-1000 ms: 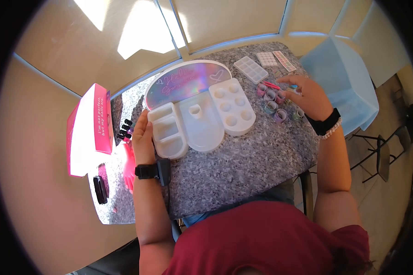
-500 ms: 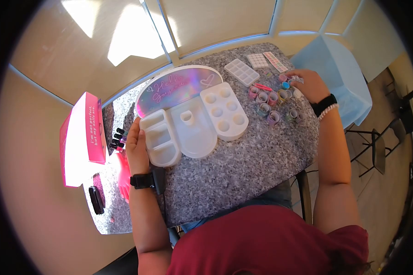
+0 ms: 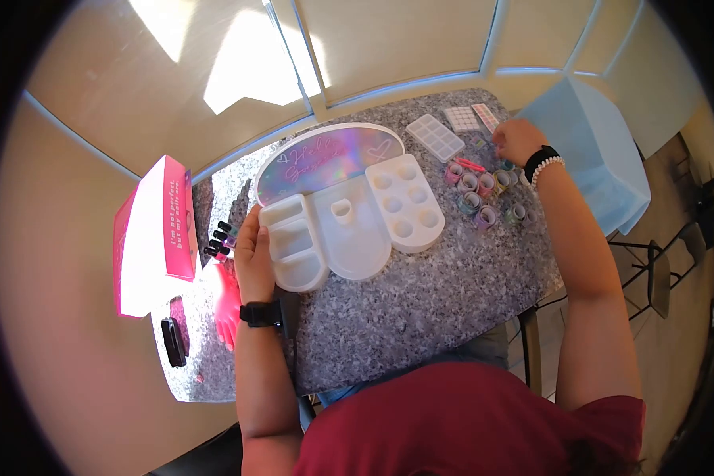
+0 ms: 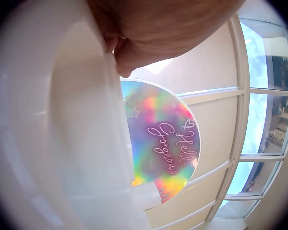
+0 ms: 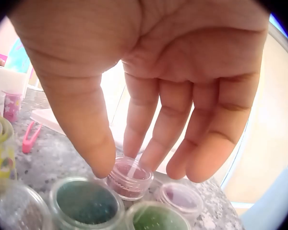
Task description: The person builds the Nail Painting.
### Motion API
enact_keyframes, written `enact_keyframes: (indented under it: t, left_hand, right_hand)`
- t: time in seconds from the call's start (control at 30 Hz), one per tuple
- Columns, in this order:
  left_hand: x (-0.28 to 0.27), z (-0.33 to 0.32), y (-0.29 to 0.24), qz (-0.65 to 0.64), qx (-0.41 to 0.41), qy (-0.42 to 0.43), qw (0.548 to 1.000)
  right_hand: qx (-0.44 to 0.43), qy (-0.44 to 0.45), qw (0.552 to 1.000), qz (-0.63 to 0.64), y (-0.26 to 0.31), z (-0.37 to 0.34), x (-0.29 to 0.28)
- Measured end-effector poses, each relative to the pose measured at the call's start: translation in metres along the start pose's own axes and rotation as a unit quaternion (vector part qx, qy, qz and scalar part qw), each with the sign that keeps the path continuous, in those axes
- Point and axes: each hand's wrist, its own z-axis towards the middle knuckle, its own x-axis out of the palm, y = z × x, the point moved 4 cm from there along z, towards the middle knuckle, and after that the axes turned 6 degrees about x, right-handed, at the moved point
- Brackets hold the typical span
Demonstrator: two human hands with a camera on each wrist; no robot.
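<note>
A white nail-kit organizer (image 3: 349, 252) with moulded compartments stands mid-table, a shiny rainbow "Hello Gorgeous" panel (image 4: 165, 143) at its back. My left hand (image 3: 254, 258) holds the organizer's left edge, thumb and fingers meeting at the rim in the left wrist view. At the far right, my right hand (image 3: 520, 141) reaches down over small pots. Its thumb and fingertips pinch a clear little jar of pink glitter (image 5: 130, 178). Around that jar stand a teal glitter jar (image 5: 89, 203), a green one (image 5: 158, 218) and a pale lilac one (image 5: 181, 196).
Patterned paper rolls (image 3: 470, 203) cluster by the jars, with pink tweezers (image 3: 470, 164) behind. A clear sectioned tray (image 3: 435, 138) and sticker sheets (image 3: 462, 119) lie at the back. On the left are a pink box (image 3: 178, 218), nail polish bottles (image 3: 222, 239) and a pink hand form (image 3: 227, 305).
My right hand has moved from above the paper rolls back to the small jars, its fingers closing on one. The left hand stays at the organizer's edge. The head view has shifted slightly.
</note>
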Motion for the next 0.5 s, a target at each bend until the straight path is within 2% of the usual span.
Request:
enact_keyframes:
  t: [0.07,0.1,0.17,0.23,0.3,0.33,0.4,0.5]
  left_hand:
    - [0.002,-0.001,-0.002,-0.014,0.001,0.004,1.0]
    - [0.002,-0.002,-0.004,0.004,0.003,-0.001,1.0]
    - [0.001,0.0,-0.003,0.02,0.006,-0.013,1.0]
    - [0.0,0.001,-0.001,0.033,0.017,-0.001,0.999]
    - [0.0,0.0,-0.001,0.027,0.017,0.0,0.999]
    - [0.001,0.0,-0.002,0.02,0.02,0.004,1.0]
    - [0.001,0.0,-0.002,0.017,0.022,0.001,1.0]
    - [-0.001,0.0,0.006,0.014,0.025,-0.002,1.0]
  right_hand:
    - [-0.038,-0.06,0.997,-0.04,0.012,-0.002,-0.005]
    - [-0.039,-0.06,0.997,-0.039,0.016,-0.006,-0.005]
    - [-0.092,-0.097,0.991,0.019,0.066,-0.036,-0.036]
    - [-0.16,-0.06,0.967,0.188,0.118,-0.063,-0.051]
    - [-0.213,0.023,0.938,0.274,0.166,-0.083,-0.055]
    - [-0.215,0.024,0.937,0.274,0.179,-0.082,-0.049]
    - [-0.325,-0.007,0.915,0.241,0.203,-0.082,-0.033]
    - [-0.323,-0.013,0.919,0.227,0.218,-0.069,-0.011]
